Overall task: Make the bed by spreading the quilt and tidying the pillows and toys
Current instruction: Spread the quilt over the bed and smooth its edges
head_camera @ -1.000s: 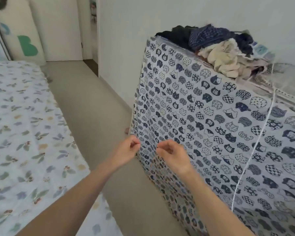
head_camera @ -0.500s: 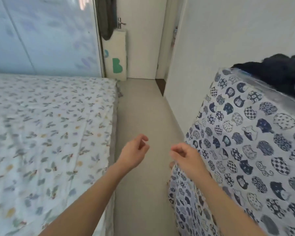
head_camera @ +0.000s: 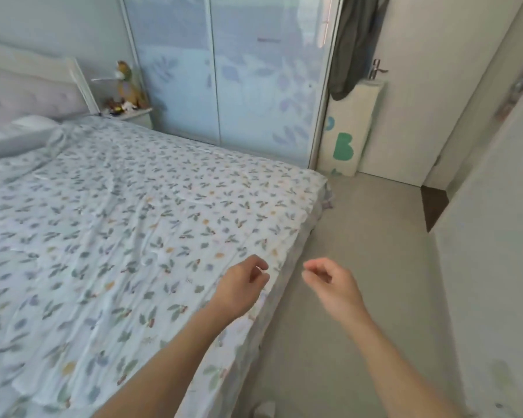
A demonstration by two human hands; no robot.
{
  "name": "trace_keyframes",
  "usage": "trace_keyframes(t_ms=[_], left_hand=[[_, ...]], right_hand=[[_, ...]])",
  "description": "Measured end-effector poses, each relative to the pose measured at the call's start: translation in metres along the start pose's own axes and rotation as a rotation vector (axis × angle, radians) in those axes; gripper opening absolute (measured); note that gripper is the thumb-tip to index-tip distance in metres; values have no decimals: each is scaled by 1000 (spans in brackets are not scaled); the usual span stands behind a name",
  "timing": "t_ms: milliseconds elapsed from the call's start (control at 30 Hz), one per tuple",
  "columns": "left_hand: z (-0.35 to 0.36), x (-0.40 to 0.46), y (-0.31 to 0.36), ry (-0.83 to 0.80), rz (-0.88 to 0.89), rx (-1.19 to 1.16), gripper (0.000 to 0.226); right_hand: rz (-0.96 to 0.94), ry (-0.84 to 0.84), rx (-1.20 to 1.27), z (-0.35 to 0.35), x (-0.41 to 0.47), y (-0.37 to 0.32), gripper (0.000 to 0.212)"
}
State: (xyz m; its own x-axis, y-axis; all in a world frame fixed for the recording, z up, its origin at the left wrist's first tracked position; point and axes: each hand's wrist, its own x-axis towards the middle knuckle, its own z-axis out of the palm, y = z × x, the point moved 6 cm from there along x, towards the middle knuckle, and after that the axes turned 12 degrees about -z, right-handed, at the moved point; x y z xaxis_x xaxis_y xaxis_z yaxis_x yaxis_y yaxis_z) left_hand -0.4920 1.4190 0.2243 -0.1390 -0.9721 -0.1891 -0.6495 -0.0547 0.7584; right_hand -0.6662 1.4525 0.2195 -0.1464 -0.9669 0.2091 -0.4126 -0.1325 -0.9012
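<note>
A white quilt with small leaf and flower prints lies spread flat over the bed, reaching its foot edge. A pale pillow lies at the head, below the padded headboard. A brown plush toy sits on the bedside table. My left hand hovers over the quilt's near foot edge, fingers loosely curled and holding nothing. My right hand floats beside it over the floor, fingers also curled and empty.
Frosted sliding wardrobe doors stand behind the bed. A folded play mat with a green letter B leans by the white door. Grey floor runs between the bed and a white wall on the right.
My view has swung left from the cat-print covered cabinet to the bed. Both hands have let go of that cover and now hang empty by the bed's foot edge.
</note>
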Motion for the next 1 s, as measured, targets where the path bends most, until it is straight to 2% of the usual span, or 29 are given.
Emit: trace_keyframes(t_ms=[167, 400, 667, 867, 1000], left_hand=[[6, 120, 29, 24, -7, -10, 11], [21, 263, 116, -5, 63, 44, 13], [89, 440, 201, 17, 82, 37, 16], [143, 569, 274, 82, 24, 3, 15], [174, 645, 325, 91, 3, -20, 16]], right_hand=[[17, -46, 9, -6, 112, 40, 11], [43, -3, 5, -61, 252, 73, 12], [22, 15, 62, -137, 432, 163, 11], [1, -81, 98, -200, 572, 221, 9], [-7, -116, 87, -239, 655, 246, 16]])
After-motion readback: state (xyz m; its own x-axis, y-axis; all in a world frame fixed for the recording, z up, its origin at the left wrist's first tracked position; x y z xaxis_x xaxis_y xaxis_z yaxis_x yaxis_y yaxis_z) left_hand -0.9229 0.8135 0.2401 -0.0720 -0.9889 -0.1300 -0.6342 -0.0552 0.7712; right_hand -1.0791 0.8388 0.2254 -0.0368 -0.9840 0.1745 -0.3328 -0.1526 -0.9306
